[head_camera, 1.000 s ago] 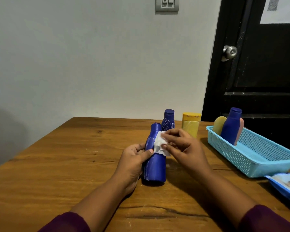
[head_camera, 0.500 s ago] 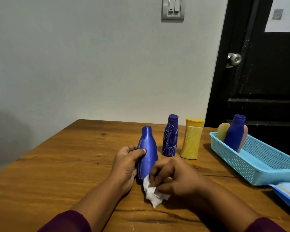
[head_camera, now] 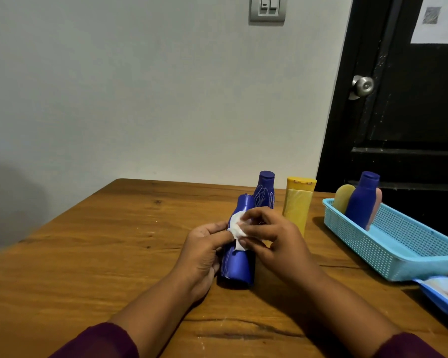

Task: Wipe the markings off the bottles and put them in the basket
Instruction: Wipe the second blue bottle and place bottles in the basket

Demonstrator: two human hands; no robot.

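Two hands meet on a blue plastic bottle left of the perforated turquoise basket. I see it base-down on the wooden table, long axis near vertical, neck leaning away. The left hand grips its body; the right hand pinches a crumpled white wipe against its shoulder.

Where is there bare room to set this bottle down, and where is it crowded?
Bare: the table's left half, beyond the left hand; the basket's near end. Crowded: around the scribbled blue bottle and yellow bottle, and the basket's far end.
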